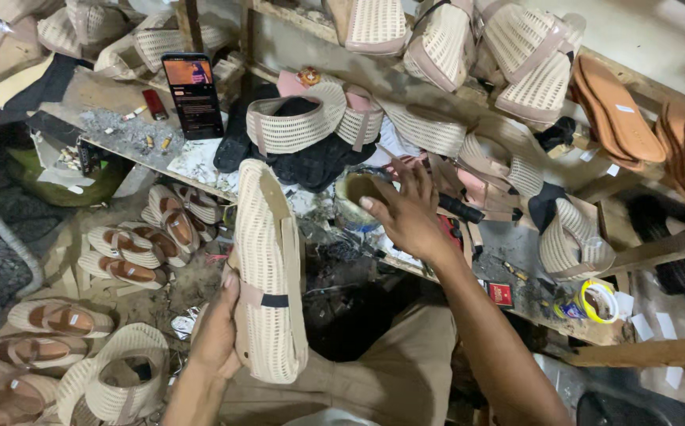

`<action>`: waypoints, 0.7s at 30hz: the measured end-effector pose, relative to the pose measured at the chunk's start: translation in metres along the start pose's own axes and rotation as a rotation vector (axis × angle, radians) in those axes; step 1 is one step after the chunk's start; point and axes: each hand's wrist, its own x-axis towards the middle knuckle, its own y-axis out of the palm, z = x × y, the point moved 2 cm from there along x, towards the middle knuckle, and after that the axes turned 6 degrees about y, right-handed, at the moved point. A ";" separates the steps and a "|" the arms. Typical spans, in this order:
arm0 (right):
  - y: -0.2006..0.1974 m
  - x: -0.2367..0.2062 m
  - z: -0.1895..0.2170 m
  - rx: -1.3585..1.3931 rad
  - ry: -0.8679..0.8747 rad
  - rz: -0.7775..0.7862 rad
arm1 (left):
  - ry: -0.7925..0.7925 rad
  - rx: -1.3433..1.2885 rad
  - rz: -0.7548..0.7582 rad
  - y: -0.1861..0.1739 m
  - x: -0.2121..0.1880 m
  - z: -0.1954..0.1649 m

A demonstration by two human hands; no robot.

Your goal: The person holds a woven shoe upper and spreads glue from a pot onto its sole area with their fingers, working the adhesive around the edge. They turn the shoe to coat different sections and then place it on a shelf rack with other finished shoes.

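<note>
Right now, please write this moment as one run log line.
left hand: holds cream mesh shoe upper | right hand: reaches into small tin | workbench: cluttered

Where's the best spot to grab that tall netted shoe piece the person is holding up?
Probably the lower half of the cream mesh shoe upper, from its left edge, where the left hand already grips it. It stands upright, long and narrow, so a low grip likely keeps it steady.
</note>
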 end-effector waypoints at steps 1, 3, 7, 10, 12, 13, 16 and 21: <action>0.003 0.002 -0.001 -0.035 -0.074 -0.057 | 0.065 0.068 0.015 -0.001 0.002 -0.005; 0.009 0.004 0.001 -0.101 -0.219 -0.171 | 0.151 0.180 0.043 0.002 0.009 -0.012; 0.017 0.006 -0.002 -0.120 -0.150 -0.136 | 0.017 0.144 0.067 0.012 0.016 -0.009; 0.012 0.004 -0.013 -0.043 -0.104 -0.274 | 0.030 0.075 0.182 0.023 0.021 -0.008; 0.010 0.001 -0.020 0.000 -0.020 -0.226 | 0.051 0.086 0.231 0.030 0.026 -0.008; 0.009 -0.001 -0.024 0.059 0.050 -0.143 | 0.036 0.099 0.228 0.034 0.031 -0.008; -0.003 -0.010 -0.027 0.412 0.174 0.046 | 0.048 0.181 0.256 0.047 0.042 -0.009; -0.031 -0.055 -0.003 0.897 -0.115 0.049 | 0.032 0.355 0.207 0.066 0.052 -0.003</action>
